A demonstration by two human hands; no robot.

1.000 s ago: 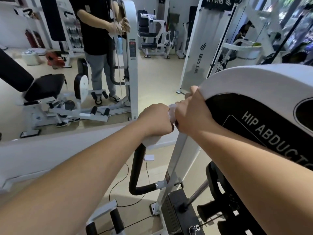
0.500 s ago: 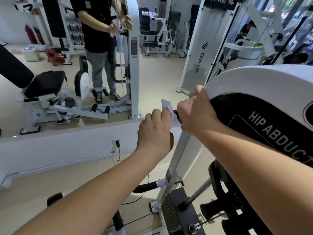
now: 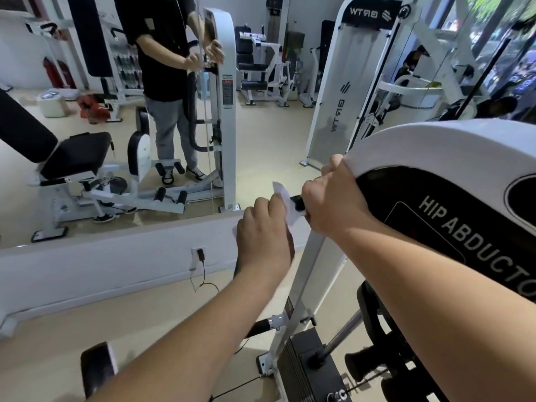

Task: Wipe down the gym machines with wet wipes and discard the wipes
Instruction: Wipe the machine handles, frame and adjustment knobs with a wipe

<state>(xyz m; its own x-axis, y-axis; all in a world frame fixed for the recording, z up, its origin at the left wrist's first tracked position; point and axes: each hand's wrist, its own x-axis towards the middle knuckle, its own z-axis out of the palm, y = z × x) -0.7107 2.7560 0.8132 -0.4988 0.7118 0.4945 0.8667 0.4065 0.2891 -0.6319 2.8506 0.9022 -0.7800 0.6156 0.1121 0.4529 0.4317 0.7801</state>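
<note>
The room is a gym with a pale beige floor (image 3: 145, 329). A large wall mirror (image 3: 261, 126) runs across the far side above a low white ledge (image 3: 101, 271). A black plug (image 3: 200, 254) sits in a socket on that ledge, its thin cable trailing down to the floor. The mirror shows a black-padded seat machine (image 3: 75, 158), other white machines and a reflected person (image 3: 165, 68) in a black top and grey trousers with both hands raised to a white post.

At the right stands the hip abductor machine (image 3: 435, 149), white-topped with a black panel bearing its name. Its slanted white post (image 3: 316, 271) runs down to a black weight stack (image 3: 307, 372) at the bottom edge.

Both bare arms reach forward to the front end of the machine's white cover. The left grip (image 3: 262, 236) has its fingers bent and pinches one end of the white wet wipe (image 3: 284, 195), which stands up between the two grips, a corner poking above the knuckles. The right grip (image 3: 333, 204), just beside the left and touching the cover's edge, is curled closed around a small black part (image 3: 297, 203) at the top of the post, and the wipe's other end lies against it. What that part is cannot be told.
</note>
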